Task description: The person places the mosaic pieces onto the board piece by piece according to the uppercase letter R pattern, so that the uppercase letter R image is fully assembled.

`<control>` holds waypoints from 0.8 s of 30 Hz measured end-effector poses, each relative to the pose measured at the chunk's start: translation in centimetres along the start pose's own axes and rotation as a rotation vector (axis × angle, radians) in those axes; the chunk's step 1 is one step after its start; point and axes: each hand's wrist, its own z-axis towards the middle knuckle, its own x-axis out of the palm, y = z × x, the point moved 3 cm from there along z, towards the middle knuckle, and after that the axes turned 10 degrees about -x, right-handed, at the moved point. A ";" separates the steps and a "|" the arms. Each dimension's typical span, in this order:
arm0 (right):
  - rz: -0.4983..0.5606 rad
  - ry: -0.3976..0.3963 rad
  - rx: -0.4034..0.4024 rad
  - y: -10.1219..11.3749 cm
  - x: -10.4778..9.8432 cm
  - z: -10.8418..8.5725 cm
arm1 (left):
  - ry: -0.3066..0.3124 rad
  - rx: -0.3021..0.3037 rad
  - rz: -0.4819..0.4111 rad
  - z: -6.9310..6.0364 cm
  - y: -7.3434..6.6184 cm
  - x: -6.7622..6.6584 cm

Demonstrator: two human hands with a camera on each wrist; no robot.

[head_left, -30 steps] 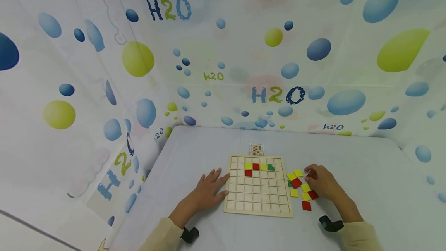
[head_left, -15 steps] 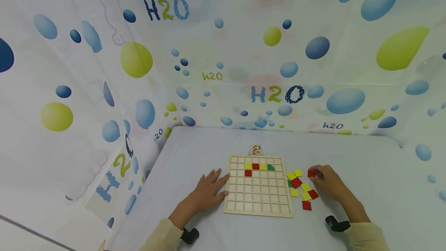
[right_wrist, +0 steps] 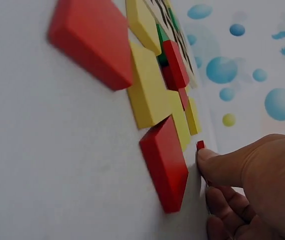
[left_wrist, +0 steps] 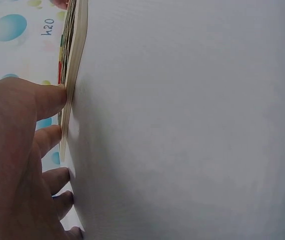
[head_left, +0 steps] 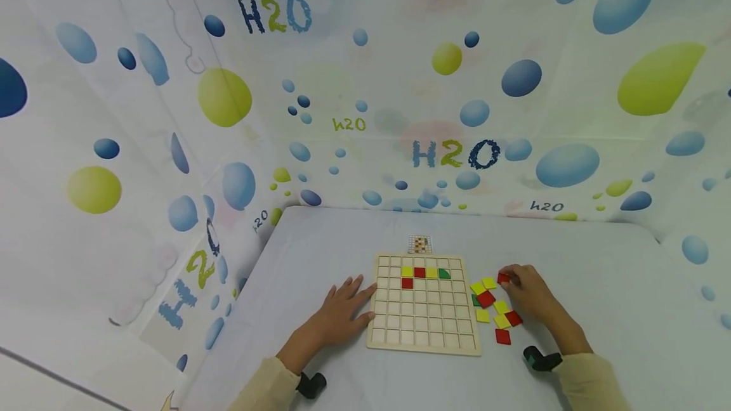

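My right hand (head_left: 530,292) pinches a red tile (head_left: 503,278) just right of the loose tiles; in the right wrist view the thumb of that hand (right_wrist: 262,175) covers most of the red tile (right_wrist: 200,145). My left hand (head_left: 341,313), fingers spread, touches the left edge of the wooden grid board (head_left: 422,349). In the left wrist view the hand's (left_wrist: 17,150) thumb and a finger rest against the board's side (left_wrist: 78,45). A row on the board holds a yellow tile (head_left: 407,271), a red, a yellow and a green piece (head_left: 444,274), with a red tile (head_left: 407,283) below the first.
Several loose yellow and red tiles (head_left: 502,337) and a partly hidden green piece (head_left: 476,300) lie right of the board. A small pattern card (head_left: 420,245) lies behind it. A patterned curtain (head_left: 377,81) stands beyond the white table (head_left: 331,240).
My right hand first drew the red tile a little to the right, then shifted back left and slightly away from me with it. My left hand and the board have stayed put.
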 end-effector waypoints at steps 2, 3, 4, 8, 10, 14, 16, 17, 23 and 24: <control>0.009 0.003 0.008 0.4 0.0 0.3 | 0.003 -0.001 -0.003 0.0 0.0 0.0; 0.013 0.006 0.015 0.6 0.0 0.5 | 0.004 -0.001 -0.003 0.0 -0.1 0.0; 0.019 0.008 0.019 0.8 0.1 0.8 | 0.003 0.000 -0.004 0.0 -0.1 0.0; 0.055 0.019 0.053 2.0 0.8 1.8 | 0.000 0.002 -0.005 0.0 -0.2 0.0; 0.063 0.032 0.061 2.8 1.2 2.3 | 0.001 0.001 -0.004 0.0 -0.1 0.0; 0.053 0.060 0.023 5.2 2.3 2.8 | 0.011 -0.004 -0.001 0.0 -0.1 0.0; 0.033 0.074 -0.010 6.5 2.9 3.0 | 0.016 -0.007 -0.003 0.0 -0.1 0.0; 0.024 0.079 -0.028 7.1 3.2 3.0 | 0.015 -0.007 -0.004 0.0 -0.1 -0.1; -0.043 0.085 -0.152 9.5 4.9 2.9 | 0.011 -0.003 -0.010 -0.1 -0.3 -0.3; -0.054 0.081 -0.174 9.7 5.1 2.9 | 0.013 -0.004 -0.011 -0.1 -0.3 -0.3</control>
